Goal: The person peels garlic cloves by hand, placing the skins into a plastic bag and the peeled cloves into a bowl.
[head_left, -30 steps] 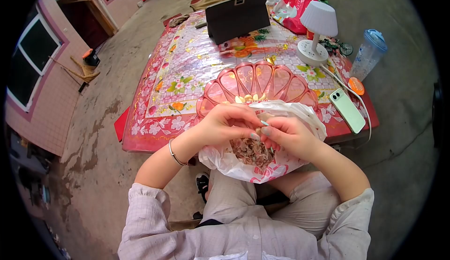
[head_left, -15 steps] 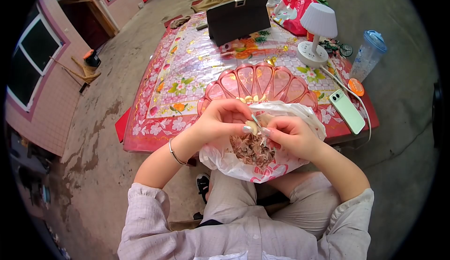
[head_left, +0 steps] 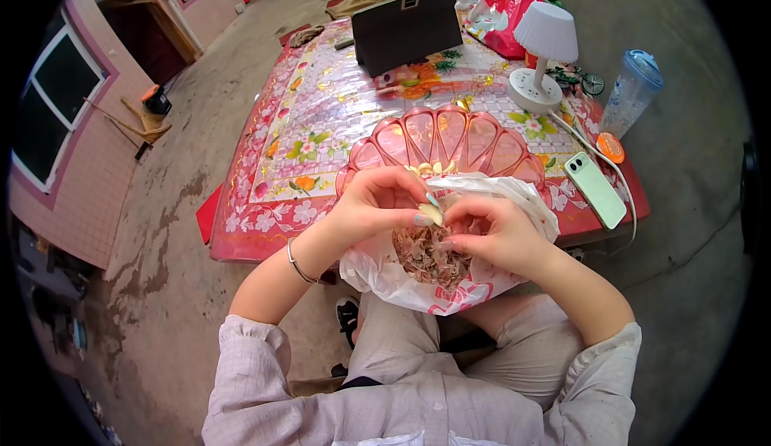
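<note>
My left hand (head_left: 384,203) pinches a pale garlic clove (head_left: 432,214) between thumb and fingertips, over a white plastic bag (head_left: 377,276). Close to its right, my right hand (head_left: 494,233) has thumb and index finger bent toward each other beside the clove; what lies between them is too small to make out. Brownish papery skins (head_left: 430,259) fill the open bag below both hands. Behind the bag a pink petal-shaped tray (head_left: 450,137) holds several pale cloves (head_left: 434,168), partly hidden by the bag and my left hand.
The table's flowered cloth (head_left: 281,169) carries a black tablet case (head_left: 409,32), a white lamp (head_left: 548,32), a red bag (head_left: 514,28) and a green phone (head_left: 595,190) beside a white cable. A lidded cup (head_left: 633,92) stands at the right edge.
The clove has come into view in my left fingertips. My right hand, pressed against the left earlier, has drawn slightly apart, its fingers shifting over the skins.
</note>
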Demonstrator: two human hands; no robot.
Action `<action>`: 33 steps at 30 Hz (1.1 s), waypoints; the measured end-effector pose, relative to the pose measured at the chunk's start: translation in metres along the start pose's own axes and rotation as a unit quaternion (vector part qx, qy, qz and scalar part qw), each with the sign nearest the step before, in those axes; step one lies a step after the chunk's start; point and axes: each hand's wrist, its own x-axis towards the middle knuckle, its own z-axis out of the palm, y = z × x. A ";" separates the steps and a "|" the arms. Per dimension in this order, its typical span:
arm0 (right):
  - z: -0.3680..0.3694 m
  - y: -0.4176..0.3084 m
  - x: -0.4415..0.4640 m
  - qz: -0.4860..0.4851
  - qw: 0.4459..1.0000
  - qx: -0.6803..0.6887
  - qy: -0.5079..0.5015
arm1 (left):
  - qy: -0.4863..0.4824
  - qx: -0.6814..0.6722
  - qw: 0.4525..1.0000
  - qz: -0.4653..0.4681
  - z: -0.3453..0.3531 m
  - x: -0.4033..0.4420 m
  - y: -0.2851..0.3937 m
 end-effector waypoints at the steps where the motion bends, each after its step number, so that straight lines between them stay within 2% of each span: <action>1: 0.000 0.001 0.000 -0.002 1.000 0.018 0.002 | 0.000 0.000 1.000 0.000 0.000 0.000 -0.001; 5: -0.002 -0.006 -0.002 0.006 1.000 0.010 -0.017 | -0.037 0.049 0.997 0.045 -0.003 0.002 -0.004; 8: -0.001 -0.001 -0.002 0.022 0.997 0.079 -0.010 | -0.054 0.056 0.996 0.050 -0.003 0.002 -0.006; 10: -0.002 -0.001 -0.002 -0.035 0.998 0.053 -0.009 | -0.053 0.052 0.996 0.048 -0.003 0.002 -0.004; 13: -0.002 0.002 -0.002 -0.055 0.995 0.074 -0.030 | -0.069 0.080 0.994 0.035 -0.002 0.003 0.001; 16: -0.003 0.000 -0.002 -0.049 0.994 0.090 -0.038 | -0.075 0.154 0.984 0.043 -0.003 0.004 0.001; 18: -0.002 -0.002 -0.003 -0.024 0.995 0.097 -0.030 | -0.070 0.267 0.959 0.068 0.000 0.005 0.000; 19: -0.002 -0.002 -0.003 0.001 0.994 0.104 -0.022 | -0.070 0.267 0.959 0.068 0.001 0.005 -0.001; 23: 0.000 0.001 -0.003 -0.006 0.995 0.099 -0.008 | -0.066 0.254 0.964 0.039 0.005 0.005 -0.001; 25: -0.001 0.001 -0.003 -0.022 1.000 0.011 -0.011 | -0.071 0.263 0.962 0.027 0.004 0.005 -0.001; 26: -0.001 0.001 -0.002 -0.022 1.000 0.011 -0.011 | -0.075 0.257 0.963 0.020 0.002 0.005 -0.003; 28: -0.002 0.000 -0.001 -0.139 0.985 -0.099 0.002 | -0.079 0.253 0.964 0.014 0.002 0.004 -0.002; 30: -0.002 -0.002 -0.001 -0.158 0.983 -0.094 -0.001 | -0.081 0.177 0.981 0.002 0.006 0.002 0.003; 33: -0.002 -0.002 0.000 -0.186 0.978 -0.091 -0.006 | -0.093 0.160 0.983 -0.006 0.002 0.000 0.000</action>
